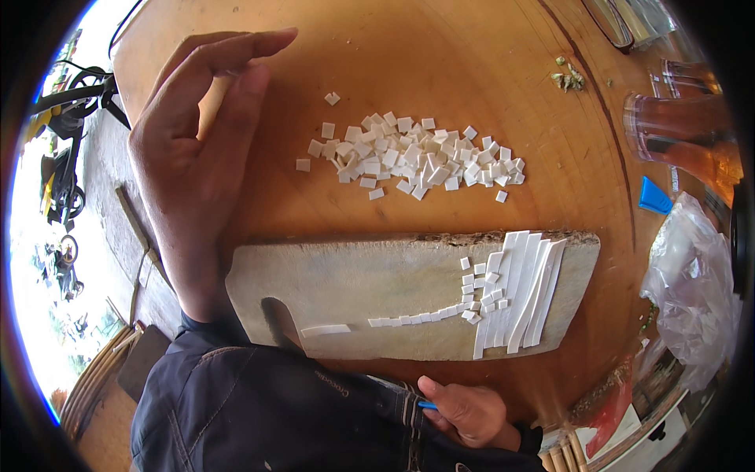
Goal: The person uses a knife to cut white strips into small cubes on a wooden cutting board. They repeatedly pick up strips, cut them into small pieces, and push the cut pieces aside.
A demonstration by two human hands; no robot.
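Observation:
My left hand (193, 157) is held open over the left rim of the round wooden table (440, 47), fingers stretched out and holding nothing. My right hand (468, 409) rests low at the table's near edge, closed on a thin blue-handled tool (427, 406); its tip is hidden. Between the hands lies a pale wooden cutting board (338, 275). On its right end lie several long white strips (527, 287). A row of small white cut squares (425, 318) runs leftward from them, and one short strip (325, 330) lies apart. A pile of white squares (417, 157) sits on the table beyond the board.
At the right stand a glass tumbler of amber liquid (668, 134), a small blue plastic piece (653, 197) and a crumpled clear plastic bag (692, 275). Green scraps (568, 77) lie far right. Parked motorbikes (59, 173) stand on the ground beyond the table's left edge.

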